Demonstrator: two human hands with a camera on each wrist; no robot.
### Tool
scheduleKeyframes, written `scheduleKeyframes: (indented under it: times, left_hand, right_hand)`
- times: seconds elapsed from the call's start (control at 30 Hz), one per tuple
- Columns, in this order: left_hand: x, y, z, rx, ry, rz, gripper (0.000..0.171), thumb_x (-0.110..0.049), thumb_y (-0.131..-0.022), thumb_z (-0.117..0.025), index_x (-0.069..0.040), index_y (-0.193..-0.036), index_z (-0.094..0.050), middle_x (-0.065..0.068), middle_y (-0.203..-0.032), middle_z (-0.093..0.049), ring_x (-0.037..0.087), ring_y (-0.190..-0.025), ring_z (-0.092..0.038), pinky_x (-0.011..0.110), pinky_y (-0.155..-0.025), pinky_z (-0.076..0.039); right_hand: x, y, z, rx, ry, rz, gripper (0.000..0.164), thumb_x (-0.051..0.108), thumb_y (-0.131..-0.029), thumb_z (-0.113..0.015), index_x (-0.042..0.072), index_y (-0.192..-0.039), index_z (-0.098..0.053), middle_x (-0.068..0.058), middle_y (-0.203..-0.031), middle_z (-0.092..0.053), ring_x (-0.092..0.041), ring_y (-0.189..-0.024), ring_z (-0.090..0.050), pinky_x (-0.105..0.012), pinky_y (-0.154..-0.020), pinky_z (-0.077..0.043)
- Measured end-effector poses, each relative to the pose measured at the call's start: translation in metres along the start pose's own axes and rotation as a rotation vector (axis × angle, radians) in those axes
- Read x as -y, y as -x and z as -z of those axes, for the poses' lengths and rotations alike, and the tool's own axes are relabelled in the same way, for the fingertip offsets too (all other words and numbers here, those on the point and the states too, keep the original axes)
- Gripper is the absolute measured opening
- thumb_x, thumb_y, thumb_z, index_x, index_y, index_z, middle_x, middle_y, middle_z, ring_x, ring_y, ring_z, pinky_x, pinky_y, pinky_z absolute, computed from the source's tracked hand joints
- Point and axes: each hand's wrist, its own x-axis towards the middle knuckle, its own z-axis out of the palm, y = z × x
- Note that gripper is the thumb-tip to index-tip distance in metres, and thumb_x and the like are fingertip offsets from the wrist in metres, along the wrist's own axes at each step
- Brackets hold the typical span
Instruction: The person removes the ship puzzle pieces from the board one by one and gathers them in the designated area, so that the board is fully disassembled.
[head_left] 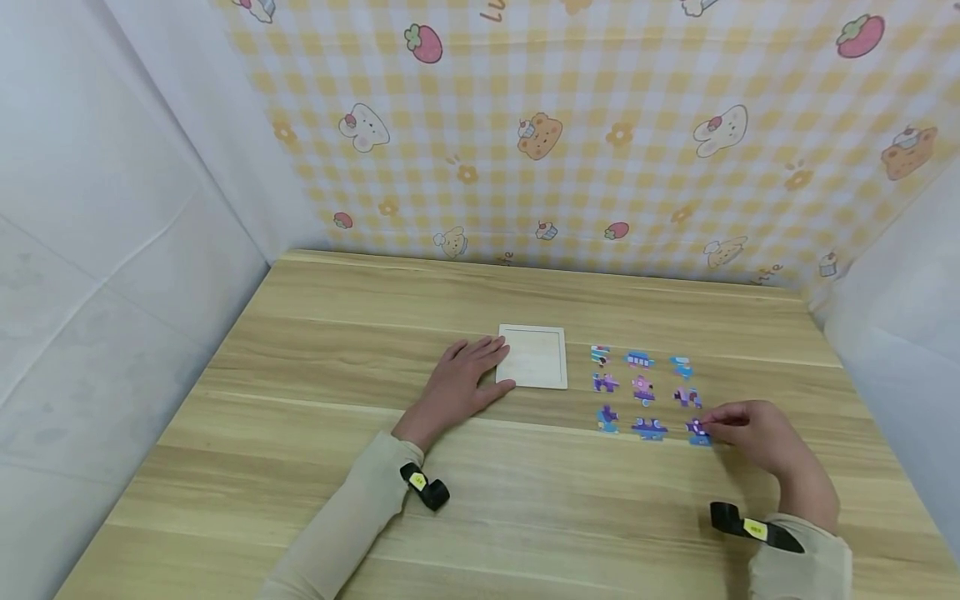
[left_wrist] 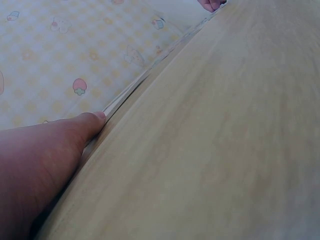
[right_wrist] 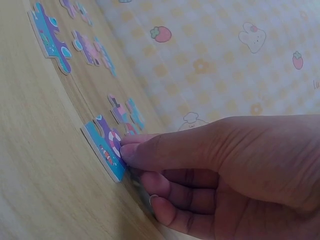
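My left hand [head_left: 467, 379] lies palm down with fingers spread, fingertips and thumb at the left edge of a pale square wooden puzzle tray [head_left: 531, 357]. In the left wrist view its thumb [left_wrist: 90, 125] reaches to the tray's rim. With thumb and forefinger my right hand [head_left: 761, 433] pinches the right side of a purple-and-blue jigsaw piece [right_wrist: 105, 150], which bears a life ring and a small orange fish. Its other fingers curl beneath. That piece sits at the near right corner of several jigsaw pieces [head_left: 642, 388] spread in three rows.
The jigsaw pieces lie apart from one another on the wooden table [head_left: 315, 350], to the right of the tray. A yellow checked cloth [head_left: 585, 167] hangs behind the table's far edge, with white sheets [head_left: 97, 250] at both sides.
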Motion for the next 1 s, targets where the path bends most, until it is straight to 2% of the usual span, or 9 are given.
scheduleKeyframes:
  times: [0.43,1.0]
  left_hand:
    - [0.0021,0.0004,-0.0038,-0.016,-0.010,-0.013,0.070,-0.059,-0.102,-0.054,-0.015,-0.156,-0.048,-0.001,-0.164,-0.040,0.018,-0.153,-0.032,0.046,-0.126,-0.019]
    - [0.0020,-0.0001,-0.0031,-0.004,-0.013,0.004,0.070,-0.060,-0.103,-0.053,-0.018,-0.158,-0.045,-0.005,-0.164,-0.037,0.015,-0.154,-0.029,0.042,-0.127,-0.016]
  right_hand:
    - [0.0005,0.0015,0.0001,0.008,-0.012,0.007,0.017,0.006,-0.101,-0.064,-0.004,-0.107,-0.077,-0.014,-0.104,-0.074,-0.020,-0.086,-0.055,-0.024,-0.067,-0.049]
    - [-0.0005,0.0008,-0.0001,-0.001,0.002,0.003,0.018,0.007,-0.101,-0.065,-0.004,-0.107,-0.078,-0.016,-0.105,-0.073,-0.021,-0.086,-0.054,-0.026,-0.067,-0.047]
